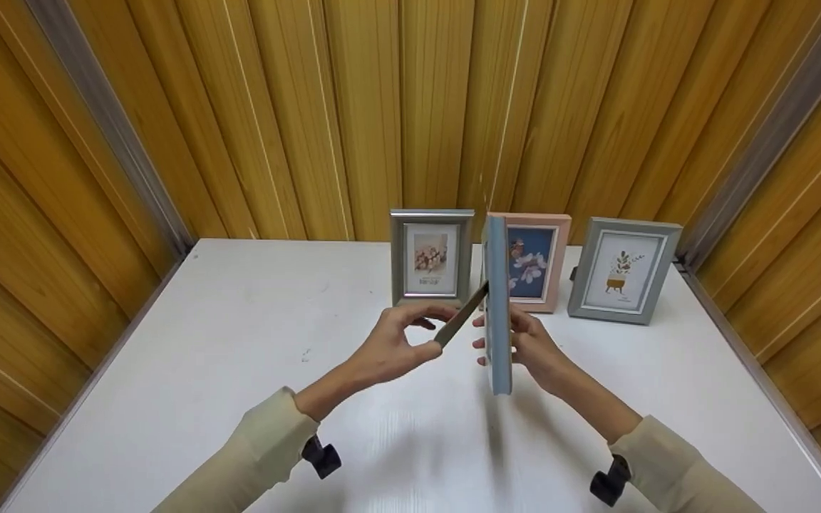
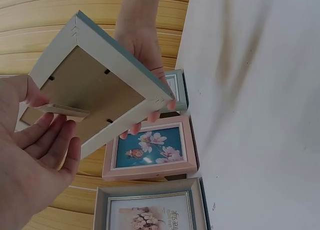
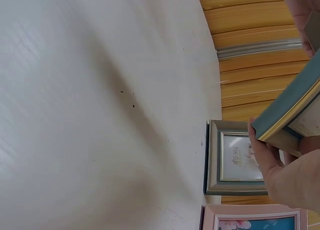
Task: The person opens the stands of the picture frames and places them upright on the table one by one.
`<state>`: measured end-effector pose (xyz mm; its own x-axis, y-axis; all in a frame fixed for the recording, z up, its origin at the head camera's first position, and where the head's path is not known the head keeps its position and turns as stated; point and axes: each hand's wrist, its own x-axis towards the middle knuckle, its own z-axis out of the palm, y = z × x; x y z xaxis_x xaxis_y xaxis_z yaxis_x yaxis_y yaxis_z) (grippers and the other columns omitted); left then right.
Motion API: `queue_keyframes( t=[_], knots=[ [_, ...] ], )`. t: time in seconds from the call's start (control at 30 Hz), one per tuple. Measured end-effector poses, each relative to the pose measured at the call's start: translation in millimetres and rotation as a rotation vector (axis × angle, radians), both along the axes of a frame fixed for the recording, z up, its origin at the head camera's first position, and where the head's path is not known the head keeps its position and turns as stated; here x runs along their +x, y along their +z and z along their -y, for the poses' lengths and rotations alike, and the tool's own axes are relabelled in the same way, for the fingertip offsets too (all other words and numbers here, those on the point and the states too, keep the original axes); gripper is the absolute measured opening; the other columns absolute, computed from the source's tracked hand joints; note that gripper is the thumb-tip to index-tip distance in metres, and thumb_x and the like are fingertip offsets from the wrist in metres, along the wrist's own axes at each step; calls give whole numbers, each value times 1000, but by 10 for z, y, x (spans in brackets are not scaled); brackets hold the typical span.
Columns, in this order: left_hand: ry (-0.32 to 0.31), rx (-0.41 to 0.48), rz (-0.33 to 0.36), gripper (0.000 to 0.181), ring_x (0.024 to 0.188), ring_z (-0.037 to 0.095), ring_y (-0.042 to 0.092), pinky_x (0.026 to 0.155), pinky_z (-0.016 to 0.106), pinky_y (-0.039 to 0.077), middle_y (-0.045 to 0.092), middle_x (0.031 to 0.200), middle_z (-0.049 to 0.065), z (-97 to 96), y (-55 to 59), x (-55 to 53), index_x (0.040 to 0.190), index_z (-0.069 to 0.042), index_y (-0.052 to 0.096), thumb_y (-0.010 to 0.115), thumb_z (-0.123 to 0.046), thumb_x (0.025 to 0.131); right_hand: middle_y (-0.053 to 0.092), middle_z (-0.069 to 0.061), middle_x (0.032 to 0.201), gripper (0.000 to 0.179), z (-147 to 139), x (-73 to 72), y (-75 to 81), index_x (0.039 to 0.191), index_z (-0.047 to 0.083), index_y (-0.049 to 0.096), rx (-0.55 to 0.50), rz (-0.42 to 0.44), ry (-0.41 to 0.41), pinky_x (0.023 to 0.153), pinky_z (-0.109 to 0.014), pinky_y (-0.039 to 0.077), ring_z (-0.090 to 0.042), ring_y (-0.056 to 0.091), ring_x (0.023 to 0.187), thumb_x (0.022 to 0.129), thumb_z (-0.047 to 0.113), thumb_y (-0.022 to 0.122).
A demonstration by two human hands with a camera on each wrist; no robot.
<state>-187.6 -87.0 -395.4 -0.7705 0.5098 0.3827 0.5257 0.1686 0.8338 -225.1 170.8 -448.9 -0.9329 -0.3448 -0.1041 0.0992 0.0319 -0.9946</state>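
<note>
A blue picture frame point(image 1: 499, 306) is held up above the white table, edge-on to the head view. My right hand point(image 1: 533, 349) grips it by its right side, fingers wrapped round the lower edge. On its brown back, seen in the left wrist view, a support leg point(image 2: 65, 111) stands swung out from the board. My left hand point(image 1: 400, 345) pinches that leg between thumb and fingers. Part of the gold-lined front point(image 3: 292, 115) shows in the right wrist view, with the right thumb on it.
Behind the hands stand a silver-grey picture frame point(image 1: 432, 260), a pink one point(image 1: 561, 263) with a blossom picture, and a grey one point(image 1: 656, 274) at the right. They rest on the white table point(image 1: 261, 320). Wood-patterned panels point(image 1: 360, 121) wall in the back and sides.
</note>
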Motion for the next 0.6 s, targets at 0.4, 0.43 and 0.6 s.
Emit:
queue_keyframes(
  t=[0.4,0.43,0.6],
  knots=[
    [4,-58,-31,44,113,21,65,96,35,54,70,122,8,16,3,31,127,-6,66,64,2,84,64,5,124,54,-59,-4,45,157,7,34,-18,-26,-16,95,-47,59,-21,73,109,104,3,45],
    [11,-62,-41,44,112,22,65,95,35,54,70,122,8,19,0,30,126,-6,66,64,3,83,65,5,124,55,-67,-10,59,156,6,34,-18,-34,-39,94,-46,60,-20,72,108,103,2,47],
    [86,-25,-140,49,117,28,61,94,35,52,68,127,9,41,-27,14,130,-7,65,63,10,83,63,5,123,51,-98,-31,123,152,6,41,13,-61,-150,87,-39,61,-15,66,105,103,5,54]
  ],
)
